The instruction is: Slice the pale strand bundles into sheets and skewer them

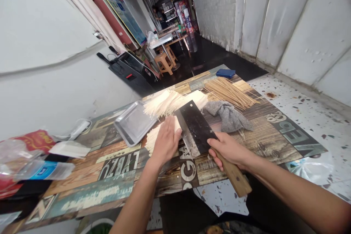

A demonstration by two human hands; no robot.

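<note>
My right hand point(229, 150) grips the wooden handle of a big cleaver point(195, 126). Its dark blade lies flat over the table, pointing away from me. My left hand point(166, 140) presses flat on a pale stack of thin white strips point(152, 137), just left of the blade. More of the pale strips point(172, 102) are heaped behind the blade. A metal tray point(133, 122) sits empty to the left of the strips.
A grey cloth point(229, 117) lies right of the blade, with a pile of bamboo skewers point(229, 91) and a blue box point(225, 73) behind it. A plastic bottle point(41, 170) and red packets point(34, 140) lie far left. The patterned table point(115, 175) ends near my body.
</note>
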